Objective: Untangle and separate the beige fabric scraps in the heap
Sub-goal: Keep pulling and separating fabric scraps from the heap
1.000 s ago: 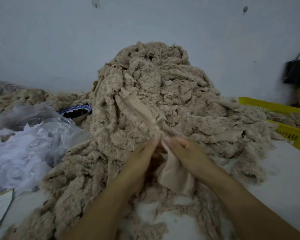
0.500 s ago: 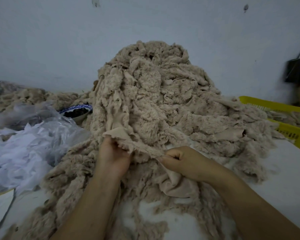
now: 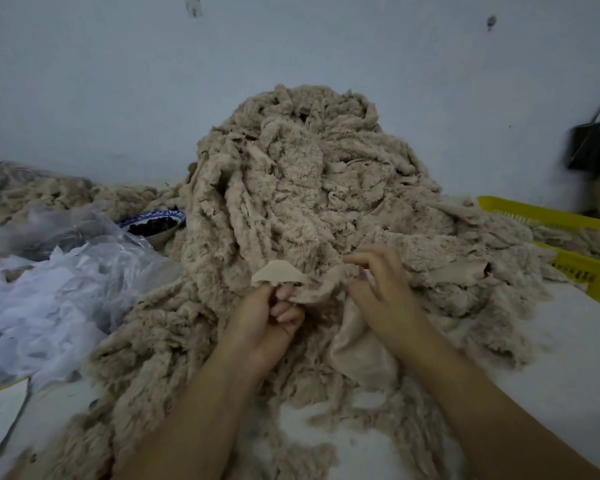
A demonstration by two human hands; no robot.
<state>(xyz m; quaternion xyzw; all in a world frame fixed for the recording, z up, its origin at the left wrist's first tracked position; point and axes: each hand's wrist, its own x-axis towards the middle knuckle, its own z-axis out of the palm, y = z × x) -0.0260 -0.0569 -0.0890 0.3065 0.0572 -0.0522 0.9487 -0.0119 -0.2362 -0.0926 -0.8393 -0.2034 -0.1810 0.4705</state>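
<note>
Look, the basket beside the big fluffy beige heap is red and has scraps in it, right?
Not quite: the plastic basket beside the heap of beige fabric scraps is yellow, not red. The head view shows it, with beige scraps inside.

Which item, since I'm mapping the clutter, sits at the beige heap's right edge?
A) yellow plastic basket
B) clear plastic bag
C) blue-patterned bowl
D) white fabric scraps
A: the yellow plastic basket stands at the right side of the beige heap, with some beige scraps inside it.
</note>
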